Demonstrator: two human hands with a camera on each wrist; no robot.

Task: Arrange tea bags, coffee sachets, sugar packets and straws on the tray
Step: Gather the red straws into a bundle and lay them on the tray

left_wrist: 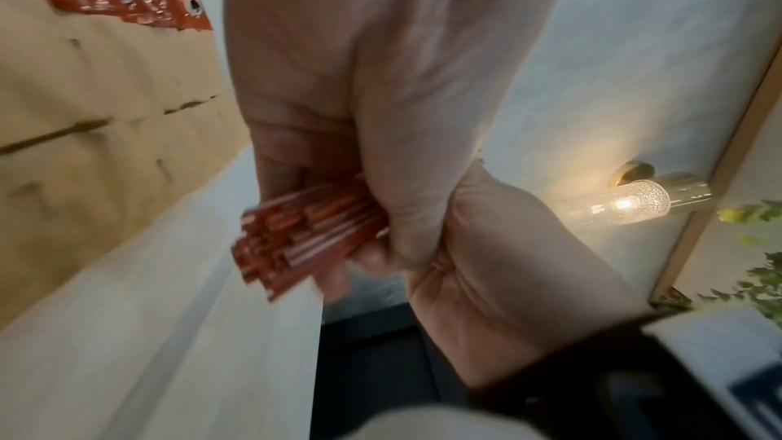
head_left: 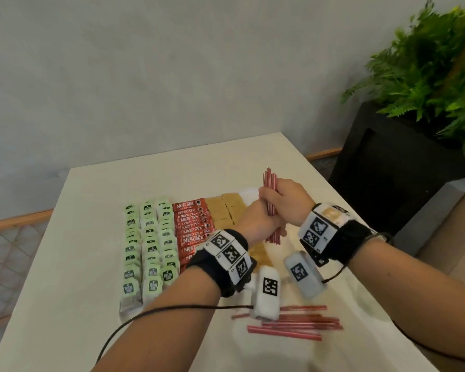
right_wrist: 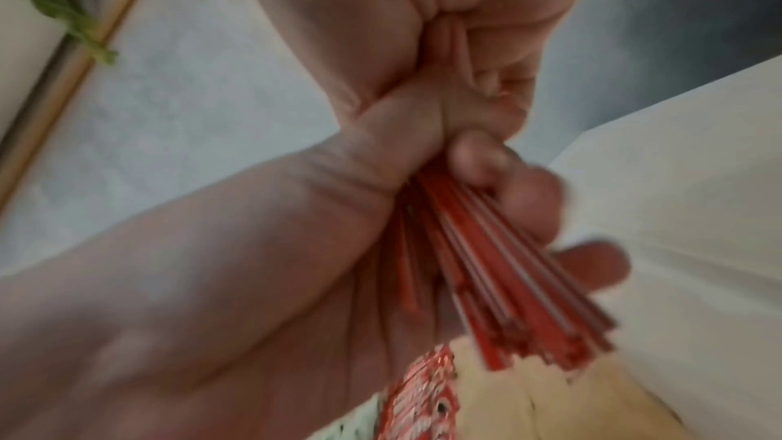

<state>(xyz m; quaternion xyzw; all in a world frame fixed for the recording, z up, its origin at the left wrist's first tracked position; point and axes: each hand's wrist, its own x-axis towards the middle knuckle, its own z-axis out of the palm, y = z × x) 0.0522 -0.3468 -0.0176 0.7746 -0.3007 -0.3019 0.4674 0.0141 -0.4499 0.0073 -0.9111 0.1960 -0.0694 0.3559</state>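
Right now both hands are wrapped around one bundle of red straws, held up above the table at about 2 o'clock from the middle of the rows. The left hand grips the low part of the bundle and the right hand grips just above it — the two hands are pressed together, fingers curled tight on the straws. The bundle stands almost straight up, with its top ends poking out above the right hand and its bottom ends sticking out under the left. In the left wrist view the straw ends fan out a little past the fingers. Over at 9 o'clock from the hands lie three rows of green tea bags; next to them is a row of red coffee sachets, then the brown sugar packets, all side by side. At 6 o'clock, near the table's front edge, a few loose straws lie flat — well apart from the bundle. A leafy plant sits in a black pot at 1 o'clock, off the table.
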